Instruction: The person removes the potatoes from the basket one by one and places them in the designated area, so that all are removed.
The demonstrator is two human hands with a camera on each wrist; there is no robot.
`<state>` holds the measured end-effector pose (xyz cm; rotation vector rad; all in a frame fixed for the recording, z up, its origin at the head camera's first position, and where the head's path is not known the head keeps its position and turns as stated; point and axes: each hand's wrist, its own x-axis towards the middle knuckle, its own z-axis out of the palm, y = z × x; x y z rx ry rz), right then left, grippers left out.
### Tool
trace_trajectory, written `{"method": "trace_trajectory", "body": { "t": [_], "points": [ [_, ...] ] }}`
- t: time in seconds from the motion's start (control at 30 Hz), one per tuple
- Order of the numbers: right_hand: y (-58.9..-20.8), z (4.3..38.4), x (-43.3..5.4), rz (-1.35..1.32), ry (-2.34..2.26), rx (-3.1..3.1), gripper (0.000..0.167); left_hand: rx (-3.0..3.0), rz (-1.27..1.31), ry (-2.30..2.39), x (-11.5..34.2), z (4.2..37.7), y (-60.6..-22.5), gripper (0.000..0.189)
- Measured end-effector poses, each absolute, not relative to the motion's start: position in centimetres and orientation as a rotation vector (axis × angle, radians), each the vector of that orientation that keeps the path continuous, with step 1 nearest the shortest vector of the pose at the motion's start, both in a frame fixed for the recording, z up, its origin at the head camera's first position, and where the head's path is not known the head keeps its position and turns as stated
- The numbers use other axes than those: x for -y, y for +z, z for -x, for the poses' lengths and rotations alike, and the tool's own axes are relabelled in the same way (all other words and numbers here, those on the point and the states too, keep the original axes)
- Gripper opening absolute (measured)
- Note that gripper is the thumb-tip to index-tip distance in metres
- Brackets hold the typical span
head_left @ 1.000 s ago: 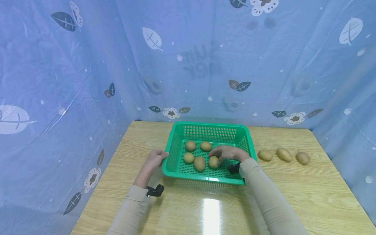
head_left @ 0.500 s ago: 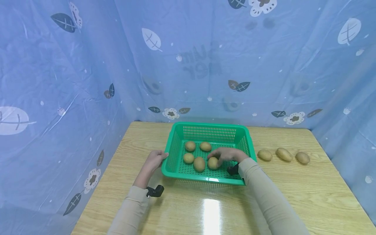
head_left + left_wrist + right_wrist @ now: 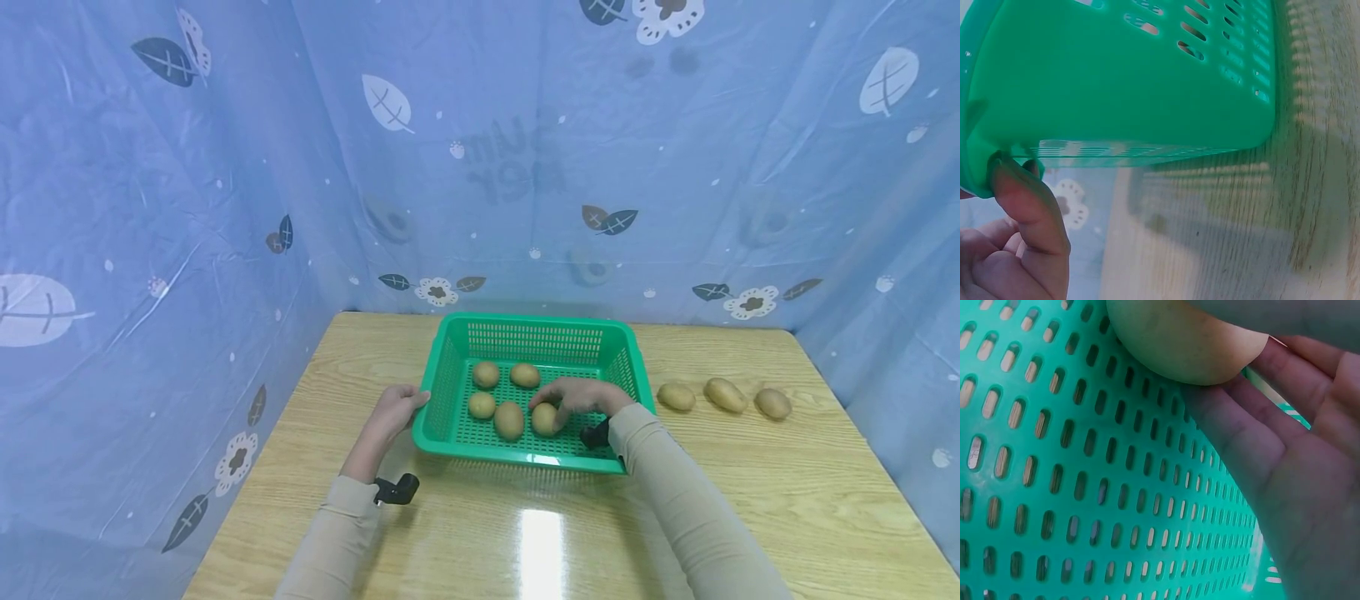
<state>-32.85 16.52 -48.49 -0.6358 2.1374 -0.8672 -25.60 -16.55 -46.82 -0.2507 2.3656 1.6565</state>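
The left hand (image 3: 392, 409) is gripping the basket (image 3: 480, 452), likely steadying it; right of that grip, the right hand (image 3: 577, 396) is holding a potato (image 3: 545, 420).

Extends left arm (image 3: 330, 533) and right arm (image 3: 693, 508) forward, long-sleeved, converging toward the centre. Grips with left hand (image 3: 392, 410), thumb (image 3: 422, 397) directed inward. Holds right hand (image 3: 581, 394) well apart, back upward, with fingers (image 3: 1241, 437) curved downward in a pinch.

Got the basket (image 3: 487, 455) on the table (image 3: 465, 542), five potatoes (image 3: 509, 421) in it, three more spuds (image 3: 726, 395) lined up off to its right, and a curtain (image 3: 465, 192) behind it.
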Motion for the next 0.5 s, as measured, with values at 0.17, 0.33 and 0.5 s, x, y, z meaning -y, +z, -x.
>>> {"method": "trace_trajectory", "body": {
  "t": [0.17,0.33,0.5],
  "points": [
    [-48.44,32.9,-16.51,0.688,-0.847,-2.152,0.053,-2.364,0.251,1.661,16.54,25.53,-46.68,0.034],
    [-48.45,32.85,-16.43,0.648,-0.89,-2.18,0.052,-2.363,0.246,1.661,16.63,25.53,-46.75,0.035],
    [-48.16,32.71,-16.35,0.567,-0.963,-2.204,0.052,-2.363,0.256,1.66,16.64,25.74,-46.97,0.032]
  ]
}}
